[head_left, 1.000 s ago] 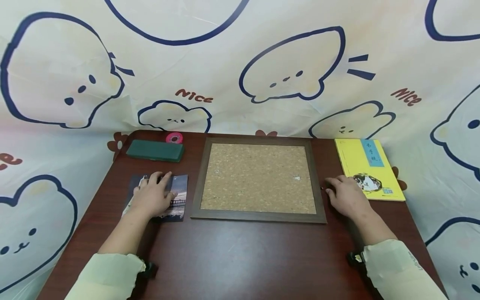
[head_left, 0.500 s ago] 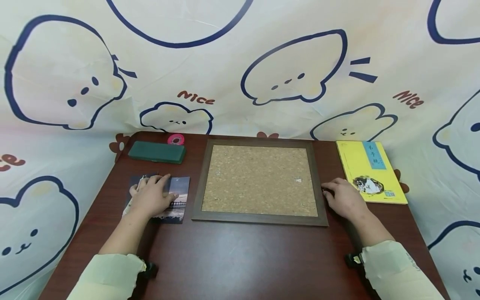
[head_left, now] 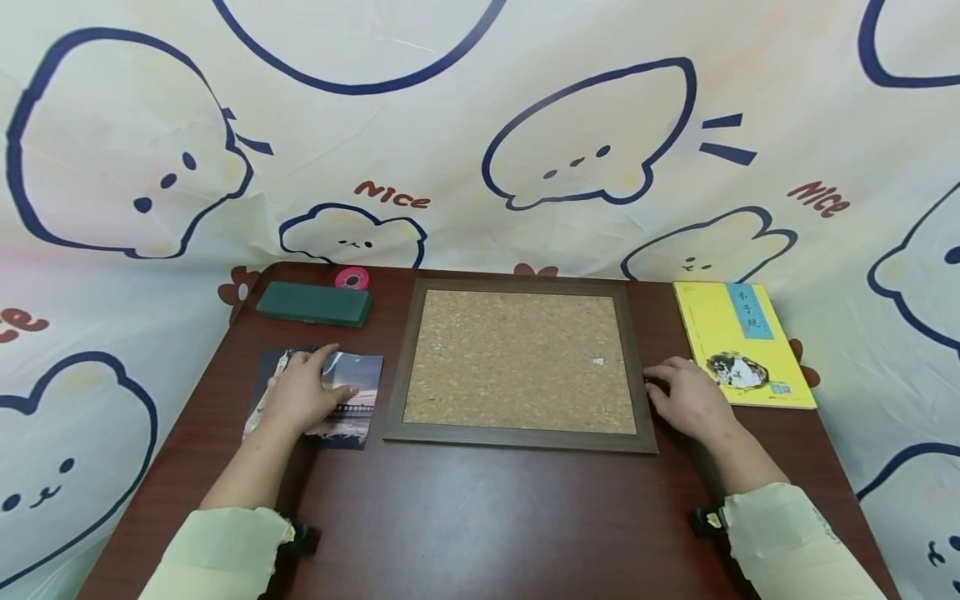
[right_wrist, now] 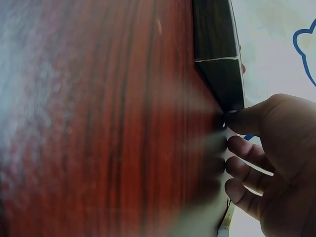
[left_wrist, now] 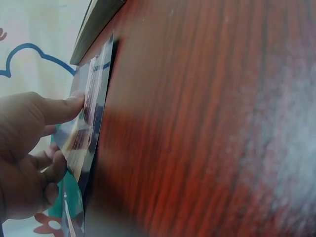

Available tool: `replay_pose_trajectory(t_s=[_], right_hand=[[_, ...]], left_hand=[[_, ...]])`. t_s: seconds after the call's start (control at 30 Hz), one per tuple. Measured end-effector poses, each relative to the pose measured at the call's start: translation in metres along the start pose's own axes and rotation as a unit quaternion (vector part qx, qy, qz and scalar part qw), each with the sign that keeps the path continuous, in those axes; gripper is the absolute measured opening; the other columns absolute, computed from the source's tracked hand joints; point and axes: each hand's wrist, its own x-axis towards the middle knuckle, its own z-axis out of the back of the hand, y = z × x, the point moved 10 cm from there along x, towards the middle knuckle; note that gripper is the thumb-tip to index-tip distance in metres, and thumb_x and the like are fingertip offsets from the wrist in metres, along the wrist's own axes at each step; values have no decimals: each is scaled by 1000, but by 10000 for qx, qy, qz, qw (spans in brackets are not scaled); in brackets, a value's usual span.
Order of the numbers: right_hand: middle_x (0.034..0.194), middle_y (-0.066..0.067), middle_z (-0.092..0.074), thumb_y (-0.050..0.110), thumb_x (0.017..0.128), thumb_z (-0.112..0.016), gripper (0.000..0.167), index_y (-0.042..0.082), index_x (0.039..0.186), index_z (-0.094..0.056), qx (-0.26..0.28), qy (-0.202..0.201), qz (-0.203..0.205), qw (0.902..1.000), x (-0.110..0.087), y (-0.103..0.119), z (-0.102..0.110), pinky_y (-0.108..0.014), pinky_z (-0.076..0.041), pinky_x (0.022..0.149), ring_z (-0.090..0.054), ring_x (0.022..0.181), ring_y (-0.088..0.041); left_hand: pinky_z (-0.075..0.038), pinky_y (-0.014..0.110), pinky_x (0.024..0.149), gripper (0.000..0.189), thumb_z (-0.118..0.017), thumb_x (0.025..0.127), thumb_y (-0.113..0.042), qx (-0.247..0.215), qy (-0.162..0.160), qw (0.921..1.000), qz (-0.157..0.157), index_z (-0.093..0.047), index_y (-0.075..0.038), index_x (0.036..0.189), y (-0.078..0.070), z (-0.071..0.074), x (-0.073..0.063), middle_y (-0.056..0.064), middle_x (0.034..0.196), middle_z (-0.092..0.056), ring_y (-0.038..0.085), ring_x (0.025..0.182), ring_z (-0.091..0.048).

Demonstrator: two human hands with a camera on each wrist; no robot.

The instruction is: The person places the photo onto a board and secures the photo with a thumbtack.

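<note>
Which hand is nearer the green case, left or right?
Left. The left hand is on the photos, just on the near side of the green case; the right hand is across the framed cork board, by its right edge, near the yellow book.

Study nook — table (head_left: 480,517), book (head_left: 705,325), backdrop (head_left: 457,150)

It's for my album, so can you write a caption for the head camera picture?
Left hand on glossy pictures, right hand beside the framed cork board, yellow book nearby.
</note>
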Motion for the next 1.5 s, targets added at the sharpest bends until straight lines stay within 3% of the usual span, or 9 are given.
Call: replay_pose_trajectory(t_s=[0.13, 0.33, 0.6, 0.83, 1.0, 1.4, 1.5], right_hand=[[115, -22, -67, 14, 98, -66, 28, -2, 119, -74, 41, -81, 24, 10000, 1, 0, 2, -59, -52, 90, -63, 107, -42], [112, -21, -68, 13, 98, -67, 23, -2, 114, -76, 94, -216, 44, 9997, 3, 0, 4, -59, -52, 89, -65, 105, -42], [115, -22, -69, 13, 99, -67, 22, -1, 113, -76, 210, -169, -68, 9996, 4, -4, 2, -60, -52, 90, -65, 107, -43], [114, -22, -71, 12, 100, -65, 18, 2, 111, -76, 433, -228, -159, 9987, 3, -2, 8, -61, -52, 89, -66, 107, -45], [110, -21, -74, 11, 101, -65, 16, 3, 109, -75, 552, -439, -181, 9973, 4, 0, 15, -60, -54, 83, -70, 100, -42], [106, -17, -75, 15, 102, -63, 17, 5, 109, -74, 617, -625, -260, 9958, 10, 4, 19, -55, -55, 75, -72, 88, -35], [103, -16, -76, 15, 102, -63, 16, 6, 109, -74, 601, -638, -251, 9958, 12, 6, 20, -53, -55, 71, -69, 78, -29]], left_hand=[[-49, 61, 80, 75, -79, 91, -29, -245, -86, 9996, -141, -45, -9, 155, -1, 3, -1, 30, 130, -52, 42, 104, -57], [-47, 44, 68, 59, -72, 96, -12, -768, -446, 9952, -399, -51, -9, 151, -4, 11, -2, 24, 119, -58, 33, 89, -57], [-48, 36, 64, 54, -68, 99, -5, -1579, -453, 9852, -497, -52, -11, 151, -4, 15, 1, 18, 119, -55, 29, 90, -57], [-45, 33, 59, 53, -66, 102, -8, -2092, -326, 9762, -462, -50, -10, 153, -8, 23, -1, 14, 115, -49, 27, 84, -50], [-47, 32, 58, 54, -64, 104, -12, -2374, -312, 9699, -434, -48, -14, 155, -10, 31, -3, 12, 116, -47, 26, 84, -53], [-48, 30, 62, 57, -66, 104, -17, -2414, -508, 9684, -362, -46, -17, 157, -20, 51, -4, 13, 120, -49, 28, 91, -53], [-46, 30, 61, 56, -66, 104, -19, -2464, -504, 9669, -429, -46, -17, 157, -25, 53, -3, 13, 120, -49, 27, 90, -52]])
